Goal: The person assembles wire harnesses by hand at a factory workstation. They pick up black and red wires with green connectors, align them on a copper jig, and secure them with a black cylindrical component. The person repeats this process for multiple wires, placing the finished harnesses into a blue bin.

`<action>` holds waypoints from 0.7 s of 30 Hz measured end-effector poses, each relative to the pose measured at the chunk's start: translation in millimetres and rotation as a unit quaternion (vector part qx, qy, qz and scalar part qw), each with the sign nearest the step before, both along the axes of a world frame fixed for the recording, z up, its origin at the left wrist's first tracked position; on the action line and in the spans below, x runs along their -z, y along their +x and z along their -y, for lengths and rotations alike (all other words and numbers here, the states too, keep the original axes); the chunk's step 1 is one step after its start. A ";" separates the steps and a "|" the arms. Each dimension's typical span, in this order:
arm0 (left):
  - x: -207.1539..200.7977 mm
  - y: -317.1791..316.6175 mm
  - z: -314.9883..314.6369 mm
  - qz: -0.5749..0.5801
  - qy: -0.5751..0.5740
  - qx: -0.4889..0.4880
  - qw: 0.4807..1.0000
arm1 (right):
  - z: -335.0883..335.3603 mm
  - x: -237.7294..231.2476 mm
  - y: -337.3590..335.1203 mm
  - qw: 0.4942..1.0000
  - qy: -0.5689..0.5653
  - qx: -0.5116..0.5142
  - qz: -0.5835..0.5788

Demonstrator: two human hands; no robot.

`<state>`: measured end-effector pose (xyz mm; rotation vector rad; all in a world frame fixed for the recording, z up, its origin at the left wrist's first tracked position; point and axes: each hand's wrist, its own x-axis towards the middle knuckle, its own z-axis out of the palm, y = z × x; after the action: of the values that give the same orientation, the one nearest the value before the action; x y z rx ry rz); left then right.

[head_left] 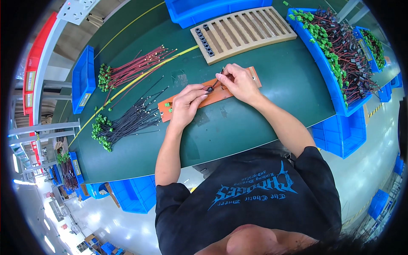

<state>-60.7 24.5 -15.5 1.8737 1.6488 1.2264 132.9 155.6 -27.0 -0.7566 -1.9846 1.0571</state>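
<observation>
My left hand (187,104) is closed, pinching a small round black part (209,89) between thumb and fingertips. Just to its right, my right hand (240,84) is closed on a thin dark wire (222,70), whose tip sticks up past the fingers. Part of the wire is hidden by the fingers. Both hands are over a long orange board (219,97) that lies slantwise on the green table (255,131). Small green connectors (168,107) sit at the board's left end.
Left of the board lie black wires (131,121) and red wires (134,68), both with green connectors. Behind stands a slotted wooden rack (244,32) with black rings (204,41) in its left slots. A blue bin (312,55) of wired parts stands right; another blue bin (83,80) stands left.
</observation>
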 end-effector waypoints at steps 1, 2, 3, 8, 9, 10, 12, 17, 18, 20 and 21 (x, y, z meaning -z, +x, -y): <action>-1.2 2.6 1.4 0.003 -0.001 -0.012 1.000 | 0.0 -1.3 1.9 1.000 0.019 0.002 0.001; -1.4 4.8 3.2 0.009 -0.003 -0.025 1.000 | 1.9 -1.8 4.6 0.999 0.037 0.002 0.005; -2.9 4.4 4.1 0.015 -0.007 -0.019 1.000 | 4.0 -2.2 7.0 0.998 0.055 0.002 0.009; -3.1 2.8 1.5 0.043 -0.010 -0.008 0.999 | 11.0 1.6 20.3 0.996 0.087 0.015 0.024; -2.0 2.5 1.3 0.040 -0.010 -0.010 0.999 | 9.1 -1.5 21.2 0.994 0.101 0.006 0.044; -1.8 5.2 3.0 0.044 -0.013 -0.019 0.999 | 5.9 -4.5 22.9 0.991 0.115 -0.002 0.063; 0.4 5.2 2.1 0.058 -0.005 0.001 0.998 | 1.6 -7.0 24.1 0.986 0.141 -0.012 0.088; -8.1 7.8 -1.2 0.018 -0.016 -0.003 1.000 | 1.7 -7.6 24.4 0.980 0.168 -0.017 0.110; -4.9 8.3 0.7 0.052 -0.049 -0.027 0.997 | 2.5 -8.8 23.2 0.980 0.167 -0.017 0.109; -0.6 11.5 1.1 0.122 -0.113 -0.075 0.983 | 1.9 -10.9 22.2 0.980 0.166 -0.017 0.110; -3.2 14.3 0.1 0.157 -0.138 -0.090 0.974 | 0.7 -9.4 22.5 0.979 0.171 -0.012 0.111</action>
<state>-46.4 24.4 -12.2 1.3160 1.7335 1.2156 155.5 154.9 -17.6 -0.6867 -2.2917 0.6379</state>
